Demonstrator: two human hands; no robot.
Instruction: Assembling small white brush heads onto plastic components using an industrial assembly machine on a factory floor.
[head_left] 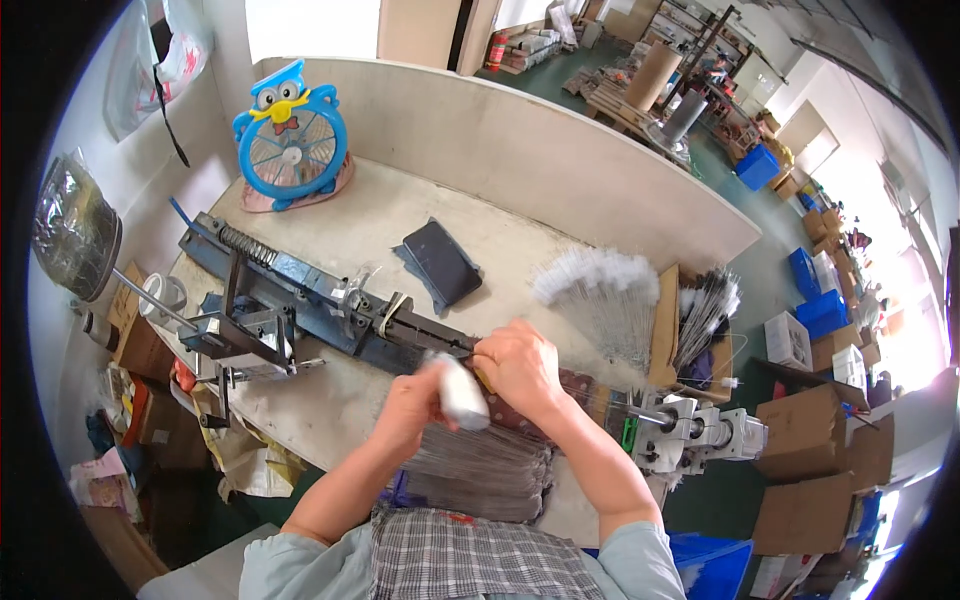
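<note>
My left hand (408,408) is closed around a blurred white object (463,395) with a greyish lower end; motion smears it, so its kind does not show. Right beside it, my right hand (520,368) has its fingers pinched together over the long dark metal bench fixture (330,300). Whatever those fingers hold is hidden. Beneath both hands, near my lap, lies a thick stack of thin grey metal wires (480,465). A dotted brown cloth (533,412) shows under my right wrist. Further right on the table, wires with white tufted ends (605,300) are spread in a fan.
A dark phone (441,262) lies behind the fixture, and a blue cartoon fan (292,150) stands at the back left. A cardboard box (665,325) holds more wires. At the right end sits a metal clamping device (690,430). A low partition (520,150) borders the table's far side.
</note>
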